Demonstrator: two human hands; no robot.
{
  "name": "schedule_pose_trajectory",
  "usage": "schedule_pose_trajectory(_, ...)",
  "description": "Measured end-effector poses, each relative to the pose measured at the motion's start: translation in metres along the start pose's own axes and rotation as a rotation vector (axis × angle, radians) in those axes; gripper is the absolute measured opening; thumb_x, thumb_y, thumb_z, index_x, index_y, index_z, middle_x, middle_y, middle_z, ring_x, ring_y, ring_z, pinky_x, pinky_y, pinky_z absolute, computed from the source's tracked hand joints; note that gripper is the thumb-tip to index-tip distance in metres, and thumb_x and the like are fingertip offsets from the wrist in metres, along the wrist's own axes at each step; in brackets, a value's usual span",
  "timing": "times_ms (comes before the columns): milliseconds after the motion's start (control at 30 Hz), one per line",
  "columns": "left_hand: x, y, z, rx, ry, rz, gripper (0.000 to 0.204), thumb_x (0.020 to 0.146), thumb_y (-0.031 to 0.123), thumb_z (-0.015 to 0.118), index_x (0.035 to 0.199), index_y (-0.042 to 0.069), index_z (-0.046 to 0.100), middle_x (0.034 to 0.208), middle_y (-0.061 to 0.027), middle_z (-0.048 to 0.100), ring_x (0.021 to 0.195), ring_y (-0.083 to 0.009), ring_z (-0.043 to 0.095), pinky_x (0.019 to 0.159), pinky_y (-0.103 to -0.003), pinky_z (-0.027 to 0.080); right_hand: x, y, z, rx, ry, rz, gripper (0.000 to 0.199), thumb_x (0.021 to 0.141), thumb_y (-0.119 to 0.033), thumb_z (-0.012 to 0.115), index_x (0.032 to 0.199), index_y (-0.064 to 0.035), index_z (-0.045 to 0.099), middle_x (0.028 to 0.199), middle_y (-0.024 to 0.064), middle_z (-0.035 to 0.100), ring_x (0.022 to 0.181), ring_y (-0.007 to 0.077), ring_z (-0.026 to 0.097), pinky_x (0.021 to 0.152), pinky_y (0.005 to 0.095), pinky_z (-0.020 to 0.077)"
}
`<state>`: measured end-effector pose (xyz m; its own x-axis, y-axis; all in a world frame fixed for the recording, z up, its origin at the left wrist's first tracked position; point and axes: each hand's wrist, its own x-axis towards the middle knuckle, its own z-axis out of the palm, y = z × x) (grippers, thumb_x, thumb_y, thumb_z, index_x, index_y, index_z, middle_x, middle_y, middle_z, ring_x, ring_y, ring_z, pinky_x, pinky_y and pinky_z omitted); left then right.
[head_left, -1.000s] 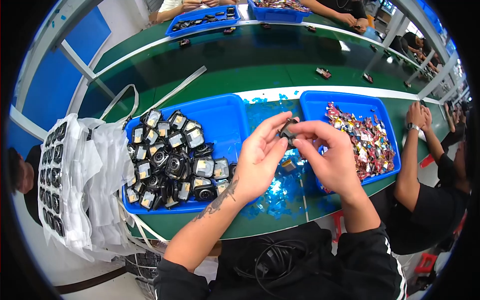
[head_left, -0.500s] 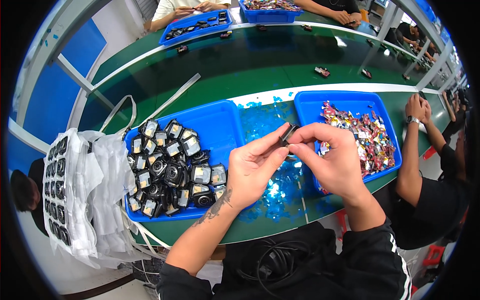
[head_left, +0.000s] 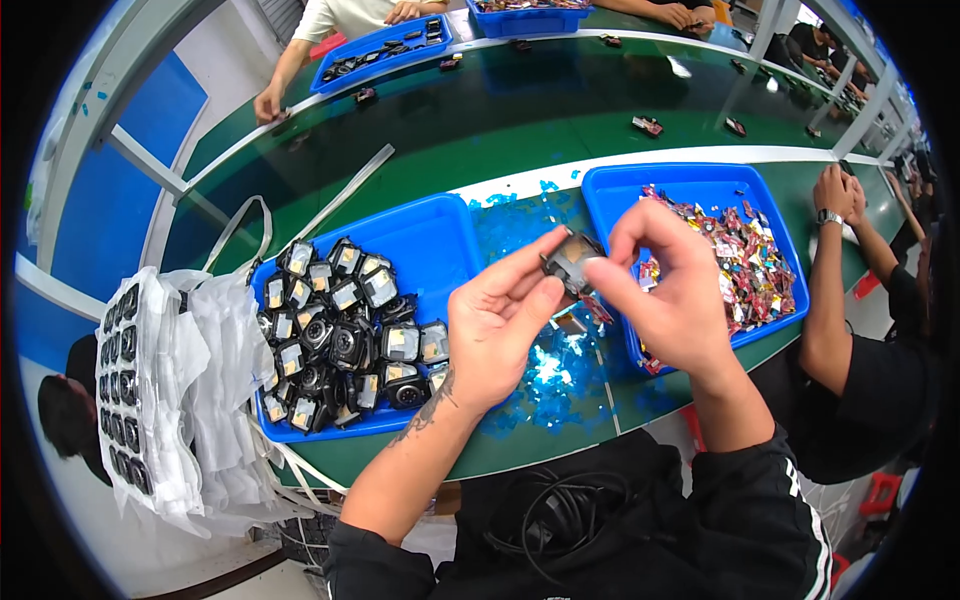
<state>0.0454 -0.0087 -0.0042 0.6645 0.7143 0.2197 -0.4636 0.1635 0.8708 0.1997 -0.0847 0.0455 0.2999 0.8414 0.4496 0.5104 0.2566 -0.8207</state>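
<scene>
My left hand (head_left: pixel 495 335) grips a black watch case (head_left: pixel 568 262) between thumb and fingers, its translucent grey face tilted up. My right hand (head_left: pixel 670 290) is at the case's right edge, thumb tip against it and fingers curled; the exact hold is partly hidden. Just under the case show a small flat grey piece (head_left: pixel 570 323) and a reddish part (head_left: pixel 598 308); whether they hang from it I cannot tell. In a blue bin (head_left: pixel 440 230) at left lies a heap of similar black watch cases (head_left: pixel 345 340). Another blue bin (head_left: pixel 610 185) at right holds many small red, white and yellow parts (head_left: pixel 745 265).
Blue film scraps (head_left: pixel 550 370) litter the green table (head_left: pixel 500 465) between the bins. White-wrapped trays of black cases (head_left: pixel 165 390) stack at far left. Beyond runs a dark green belt (head_left: pixel 480 110) with scattered parts. Co-workers' hands (head_left: pixel 270 103) are across it; another person's arms (head_left: pixel 825 260) are at right.
The watch case has turned so its flat face shows, and my right hand's fingers have loosened and risen slightly. Across the belt, a co-worker's hand has reached out to the left.
</scene>
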Motion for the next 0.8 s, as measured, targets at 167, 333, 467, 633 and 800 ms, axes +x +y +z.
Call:
schedule_pose_trajectory(167, 0.003, 0.007, 0.006, -0.037, 0.063, 0.043, 0.041, 0.096, 0.0, 0.053, 0.136, -0.001, 0.047, 0.121, -0.0153, 0.062, 0.11, -0.0176, 0.06, 0.093, -0.029, 0.05, -0.03, -0.003, 0.0, 0.044, -0.12, 0.133, 0.025, 0.079, 0.001, 0.073, 0.102, 0.0006, 0.062, 0.094, 0.0064, 0.066, 0.088, 0.0135, 0.066, 0.072, 0.0261, 0.0559)
schedule_pose_trajectory(333, 0.005, 0.017, -0.004, 0.948, -0.154, 0.565, 0.036, 0.081, -0.011, 0.058, 0.114, 0.0, 0.067, 0.121, -0.0195, 0.06, 0.101, -0.0314, 0.065, 0.084, -0.035, 0.055, -0.028, 0.0, -0.001, 0.479, -0.043, 0.316, 0.015, 0.083, 0.005, 0.069, 0.097, 0.0035, 0.063, 0.092, 0.0083, 0.068, 0.084, 0.0114, 0.066, 0.074, 0.0238, 0.0558)
schedule_pose_trajectory(467, 0.005, 0.016, -0.005, 0.954, -0.149, 0.593, 0.03, 0.078, -0.006, 0.068, 0.107, 0.002, 0.069, 0.111, -0.0149, 0.064, 0.088, -0.0277, 0.068, 0.075, -0.033, 0.057, -0.031, 0.004, -0.007, 0.55, -0.103, 0.319, 0.011, 0.085, 0.002, 0.068, 0.095, 0.0038, 0.062, 0.089, 0.0078, 0.067, 0.083, 0.0104, 0.066, 0.076, 0.0235, 0.0546)
schedule_pose_trajectory(633, 0.003, 0.016, -0.003, 0.918, -0.178, 0.475, 0.018, 0.079, -0.001, 0.071, 0.096, 0.002, 0.069, 0.098, -0.0128, 0.066, 0.082, -0.0269, 0.068, 0.067, -0.032, 0.055, -0.027, 0.012, -0.015, 0.592, -0.235, 0.397, 0.01, 0.091, -0.009, 0.064, 0.089, 0.0006, 0.061, 0.083, 0.0027, 0.064, 0.073, 0.0065, 0.06, 0.067, 0.0213, 0.0501)
schedule_pose_trajectory(800, 0.003, 0.015, 0.001, 0.68, -0.1, -0.012, 0.011, 0.082, 0.005, 0.071, 0.09, -0.001, 0.07, 0.089, -0.008, 0.069, 0.08, -0.014, 0.068, 0.065, -0.026, 0.059, -0.027, 0.021, -0.013, 0.446, -0.214, 0.423, 0.013, 0.093, -0.013, 0.062, 0.088, -0.0017, 0.061, 0.077, -0.0029, 0.058, 0.068, 0.0027, 0.052, 0.062, 0.0193, 0.0445)
